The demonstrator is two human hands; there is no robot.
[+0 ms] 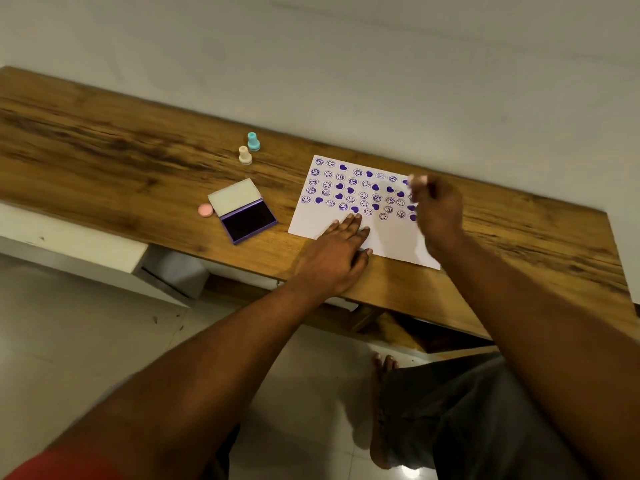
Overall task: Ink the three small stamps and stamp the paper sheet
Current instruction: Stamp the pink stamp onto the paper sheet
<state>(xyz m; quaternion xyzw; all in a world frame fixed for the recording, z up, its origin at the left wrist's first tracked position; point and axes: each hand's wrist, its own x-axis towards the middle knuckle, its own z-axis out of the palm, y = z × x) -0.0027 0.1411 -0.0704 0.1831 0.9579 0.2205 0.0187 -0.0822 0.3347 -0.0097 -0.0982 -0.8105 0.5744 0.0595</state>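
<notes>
1. My left hand [337, 258] lies flat, fingers straight, pinning the paper sheet's [394, 239] near edge; I'd press firmly.
2. My right hand [438, 209], blurred, pinches the pink stamp [417, 180] over the sheet's far right; I'd lower it straight onto bare paper, without sliding.

A home room — wooden desk [104, 140] against a plain white wall [346, 46], pale tiled floor [86, 341], a bare foot [381, 410].

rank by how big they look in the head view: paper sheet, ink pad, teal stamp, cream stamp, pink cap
1. paper sheet
2. ink pad, lying open
3. teal stamp and cream stamp: they look alike, so not ranked
4. pink cap: flatter, though about as wide as the stamps, so a close call
</notes>
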